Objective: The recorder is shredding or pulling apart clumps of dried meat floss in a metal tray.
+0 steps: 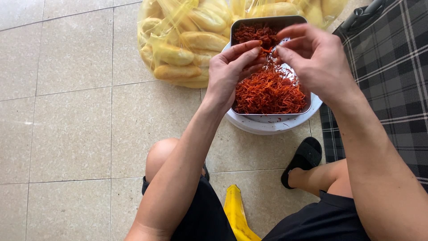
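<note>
Here, in the head view, both hands work above a rectangular metal tray [270, 117] heaped with orange-red shredded strands [269, 91]. The left hand [232, 73] has its grip pinched together on a small tuft of strands, its heel over the tray's left rim. The right hand [314, 58] also has its grip closed on the same tuft, fingertips nearly meeting the left's. The tray sits on a round white stand [272, 126] on the tiled floor [76, 125]. Just beyond it lies a yellow plastic bag of bread rolls [183, 49]. A plaid mat [388, 76] covers the floor's right edge; 1 black sandal [303, 158] rests beside it.
</note>
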